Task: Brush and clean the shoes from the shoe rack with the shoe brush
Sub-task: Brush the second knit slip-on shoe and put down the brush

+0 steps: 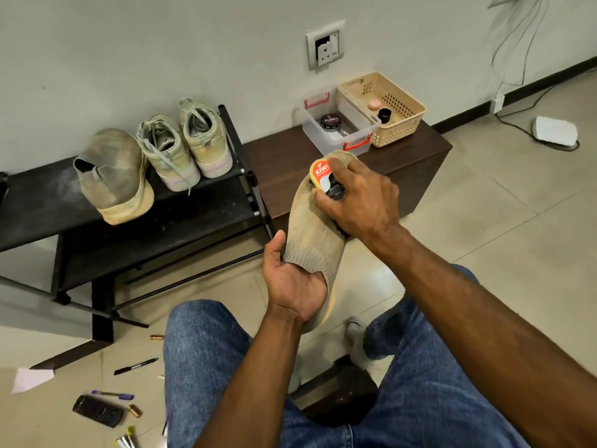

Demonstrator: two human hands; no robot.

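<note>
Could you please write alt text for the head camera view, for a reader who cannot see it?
A seated person's left hand holds a beige knit shoe by its opening while the right hand presses a yellow Kiwi shoe sponge against its toe. Three more shoes stand on the black shoe rack to the left, and a clear box and beige basket sit on a dark bench.

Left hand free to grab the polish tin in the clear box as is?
Probably not. The left hand grips the heel of the knit shoe, and the right hand with its sponge lies between it and the polish tin in the clear box.
</note>
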